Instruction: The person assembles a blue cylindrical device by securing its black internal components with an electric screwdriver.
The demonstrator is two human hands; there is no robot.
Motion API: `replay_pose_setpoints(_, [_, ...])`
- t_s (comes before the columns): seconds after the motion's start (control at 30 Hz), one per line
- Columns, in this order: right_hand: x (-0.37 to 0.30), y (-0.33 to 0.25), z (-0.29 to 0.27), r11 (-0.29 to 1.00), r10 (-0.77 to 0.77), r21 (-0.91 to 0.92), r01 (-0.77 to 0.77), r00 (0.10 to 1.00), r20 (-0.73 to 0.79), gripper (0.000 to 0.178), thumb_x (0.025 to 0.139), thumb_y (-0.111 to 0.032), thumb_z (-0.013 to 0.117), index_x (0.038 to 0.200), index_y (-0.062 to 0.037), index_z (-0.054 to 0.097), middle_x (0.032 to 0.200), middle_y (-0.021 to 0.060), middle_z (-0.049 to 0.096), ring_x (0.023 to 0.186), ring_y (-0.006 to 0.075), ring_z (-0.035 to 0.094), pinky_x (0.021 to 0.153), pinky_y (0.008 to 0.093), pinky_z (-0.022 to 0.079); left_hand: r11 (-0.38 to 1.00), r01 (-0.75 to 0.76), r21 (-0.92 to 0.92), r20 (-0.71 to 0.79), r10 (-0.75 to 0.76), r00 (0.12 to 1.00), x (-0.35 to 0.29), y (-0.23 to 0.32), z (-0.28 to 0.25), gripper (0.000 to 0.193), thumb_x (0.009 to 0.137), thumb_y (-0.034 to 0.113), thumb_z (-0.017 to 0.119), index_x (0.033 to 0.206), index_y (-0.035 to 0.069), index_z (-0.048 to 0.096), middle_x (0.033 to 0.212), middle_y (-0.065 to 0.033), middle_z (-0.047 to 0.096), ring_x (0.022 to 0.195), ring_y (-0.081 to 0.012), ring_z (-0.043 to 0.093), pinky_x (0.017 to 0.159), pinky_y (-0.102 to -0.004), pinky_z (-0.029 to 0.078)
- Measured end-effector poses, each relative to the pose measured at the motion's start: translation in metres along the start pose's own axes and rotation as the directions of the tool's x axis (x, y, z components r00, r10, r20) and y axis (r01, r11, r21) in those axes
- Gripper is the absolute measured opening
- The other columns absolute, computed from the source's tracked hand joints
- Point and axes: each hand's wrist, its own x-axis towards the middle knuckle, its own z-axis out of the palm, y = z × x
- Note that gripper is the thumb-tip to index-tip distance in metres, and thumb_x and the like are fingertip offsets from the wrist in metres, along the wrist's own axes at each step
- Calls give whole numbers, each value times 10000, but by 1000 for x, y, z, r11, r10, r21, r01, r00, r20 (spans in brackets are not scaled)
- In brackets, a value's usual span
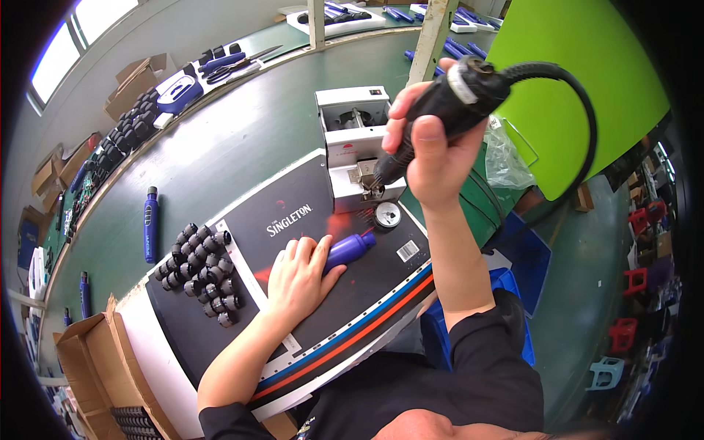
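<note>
Blue and rounded, a short tube [349,251] lies on its side on the dark mat [359,290], toward the middle of the desk [220,136]. The left hand [299,277] rests beside it, thumb and forefinger clamped around its nearer end. Fingers of the right hand [447,158] are wrapped firmly around a black power tool [449,99], whose tip points down at the front of a white machine [350,144]; whether tip and machine touch, I cannot tell.

The work looks partway through a step: the tube is in hand and the tool is gripped, but its tip is at the machine — not on the tube. Using the tool on this tube therefore seems left to do. The heap of black rings [202,265] lies loose on the mat, so those appear unused. Whether the blue tube [151,227] standing or lying farther left is finished, I cannot judge.

Counted: one short tube under the left hand, one power tool with one cable [592,125], one machine, one round dial [387,215] in front of it. The rings overlap — roughly thirty, no exact count possible. One open cardboard box [95,350] at lower left contains more black pieces, too crowded to number.
</note>
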Motion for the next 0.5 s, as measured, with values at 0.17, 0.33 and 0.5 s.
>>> replay_pose_setpoints(0.17, [-7,13,-1,997,82,9,-82,996,29,707,942,-320,749,1446,-50,333,886,134,634,590,155,605,541,284,515,1000,1,4,-3,-1,1000,-1,-2,0,553,874,337,755,1299,9,621,1037,-126,565,951,-287,571,815,-382,489])
replay_pose_setpoints(0.33, [-1,11,0,993,112,-49,-109,992,54,659,961,-342,722,1423,-43,358,947,190,671,553,155,605,541,283,510,1000,-5,9,-21,5,1000,-1,-4,2,553,870,336,759,1321,46,624,1023,-109,565,932,-276,567,809,-374,490])
replay_pose_setpoints(0.5, [-7,6,-5,991,129,-49,-128,992,9,637,972,-347,704,1418,-34,373,972,219,679,553,160,610,541,287,517,999,-35,6,-5,35,999,2,-5,0,502,879,331,747,1335,148,647,1000,-78,560,902,-254,555,800,-360,488])
